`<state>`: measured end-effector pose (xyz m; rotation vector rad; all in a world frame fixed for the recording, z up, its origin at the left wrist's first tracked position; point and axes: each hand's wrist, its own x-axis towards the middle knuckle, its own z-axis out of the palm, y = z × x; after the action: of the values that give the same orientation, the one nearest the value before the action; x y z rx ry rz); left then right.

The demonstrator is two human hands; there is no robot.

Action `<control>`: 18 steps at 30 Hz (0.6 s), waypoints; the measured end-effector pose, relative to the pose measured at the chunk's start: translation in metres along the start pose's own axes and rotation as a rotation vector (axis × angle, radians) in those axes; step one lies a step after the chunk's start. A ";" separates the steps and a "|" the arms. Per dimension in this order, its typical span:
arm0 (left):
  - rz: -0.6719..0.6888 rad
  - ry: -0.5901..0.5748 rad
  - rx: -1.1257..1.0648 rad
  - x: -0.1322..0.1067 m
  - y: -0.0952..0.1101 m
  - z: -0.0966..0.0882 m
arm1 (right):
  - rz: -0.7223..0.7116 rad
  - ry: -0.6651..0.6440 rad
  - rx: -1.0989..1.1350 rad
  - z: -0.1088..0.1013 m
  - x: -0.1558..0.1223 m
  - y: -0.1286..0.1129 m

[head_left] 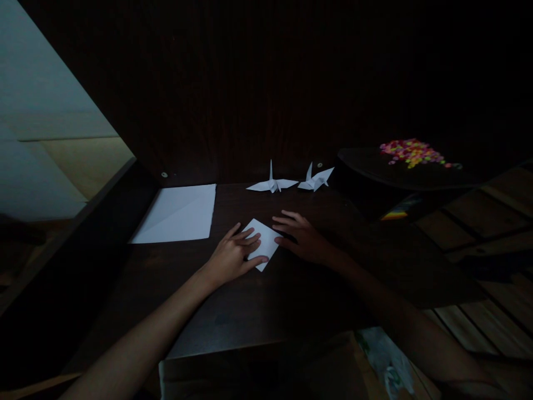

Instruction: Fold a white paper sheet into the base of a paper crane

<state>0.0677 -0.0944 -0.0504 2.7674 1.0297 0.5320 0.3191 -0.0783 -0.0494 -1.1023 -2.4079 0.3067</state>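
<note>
One square of white paper, flat on the table, between back edge and near edge, turned like a diamond with a corner toward each. Left hand open, fingers spread over the square's left side, laid on it, not gripping. Right hand open too, fingers loosely parted, thumb tip at the square's right corner; touching or just beside, I cannot tell.

Handling, my estimate: very light, likely to skate on the smooth top at a careless wrist or breath. Thin and bendable; if folded, stiffer where layers stack, though it's too dim to count them. Not brittle, but a stray crease would stay, and a sharp tug could tear a corner. Best hold: flat fingertips on the middle as anchor, plus a light thumb-and-forefinger pinch at a free corner, such as the one toward the back edge. Dry fingertips would mark it least.

Along the back edge: left crane and right crane, white paper, upright. Back left corner: larger sheet, faint diagonal line. By the back right corner: coloured bits heaped on a dark ledge.
</note>
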 end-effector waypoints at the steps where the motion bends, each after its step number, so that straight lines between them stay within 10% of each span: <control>1: 0.013 -0.002 -0.020 -0.001 -0.002 0.000 | 0.003 0.022 0.010 0.000 0.001 0.000; 18: 0.104 -0.139 -0.183 -0.007 -0.008 -0.010 | -0.067 0.032 -0.063 0.001 0.003 0.001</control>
<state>0.0538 -0.0927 -0.0448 2.6631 0.7699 0.4168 0.3174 -0.0757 -0.0499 -1.0434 -2.4351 0.1910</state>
